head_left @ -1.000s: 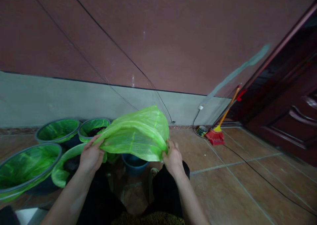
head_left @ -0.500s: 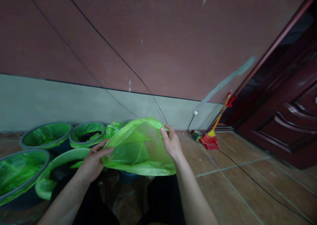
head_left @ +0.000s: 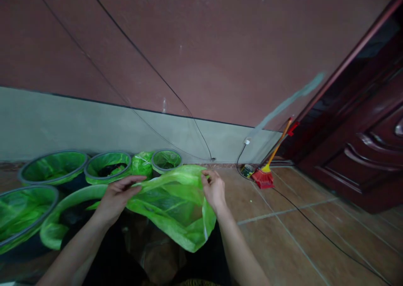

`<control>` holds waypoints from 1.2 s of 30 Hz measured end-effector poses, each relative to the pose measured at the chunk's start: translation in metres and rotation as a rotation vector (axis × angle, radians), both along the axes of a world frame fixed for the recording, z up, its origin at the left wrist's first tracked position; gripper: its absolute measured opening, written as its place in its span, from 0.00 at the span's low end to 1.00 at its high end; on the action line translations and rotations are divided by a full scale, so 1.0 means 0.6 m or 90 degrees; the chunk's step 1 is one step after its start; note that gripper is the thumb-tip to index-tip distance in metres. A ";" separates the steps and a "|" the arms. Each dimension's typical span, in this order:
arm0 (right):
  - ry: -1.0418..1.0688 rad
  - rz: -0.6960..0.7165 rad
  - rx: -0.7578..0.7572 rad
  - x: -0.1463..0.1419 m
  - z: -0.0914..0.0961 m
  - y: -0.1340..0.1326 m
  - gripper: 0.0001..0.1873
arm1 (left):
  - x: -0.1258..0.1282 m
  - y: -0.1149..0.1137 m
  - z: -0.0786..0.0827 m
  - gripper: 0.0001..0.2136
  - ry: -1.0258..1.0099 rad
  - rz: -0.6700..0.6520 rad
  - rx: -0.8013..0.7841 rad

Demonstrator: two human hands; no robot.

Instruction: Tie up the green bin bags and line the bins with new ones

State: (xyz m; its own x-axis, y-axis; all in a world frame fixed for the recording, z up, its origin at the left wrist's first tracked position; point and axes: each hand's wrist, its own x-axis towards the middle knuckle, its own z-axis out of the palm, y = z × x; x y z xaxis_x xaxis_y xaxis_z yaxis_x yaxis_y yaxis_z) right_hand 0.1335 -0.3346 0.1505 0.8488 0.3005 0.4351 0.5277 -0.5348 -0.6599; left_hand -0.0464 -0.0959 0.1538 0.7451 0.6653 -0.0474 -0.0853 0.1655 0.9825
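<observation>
A thin, see-through green plastic bag is stretched between my hands in front of my knees. My left hand pinches its left edge between thumb and fingers. On the other side my right hand grips the upper right edge, fingers curled over the plastic. The bag's lower part hangs down in a loose point. Just behind it stands a small bin lined with green plastic. Close to my left forearm is another bin with a pale green liner folded over its rim and something dark inside.
Several lined bins, such as a wide one, crowd the left along the wall. A knotted green bag sits among them. To the right, a red broom leans near a can and a dark red door. A black cable crosses the tiles.
The bag has come down a little and its lower part now sags to a point, uncovering the small bin behind. Both hands keep hold. The view has shifted slightly.
</observation>
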 end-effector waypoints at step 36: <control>-0.440 -0.080 0.034 0.005 0.120 -0.069 0.26 | 0.068 -0.037 -0.042 0.08 -0.062 0.147 0.423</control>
State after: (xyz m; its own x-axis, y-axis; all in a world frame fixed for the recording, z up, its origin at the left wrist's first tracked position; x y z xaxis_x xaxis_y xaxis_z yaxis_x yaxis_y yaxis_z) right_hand 0.1364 -0.3758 0.2223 0.3991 0.1811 0.8989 0.7717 -0.5957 -0.2226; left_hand -0.0056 -0.1181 0.1287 0.5622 0.6713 0.4829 -0.1389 -0.4990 0.8554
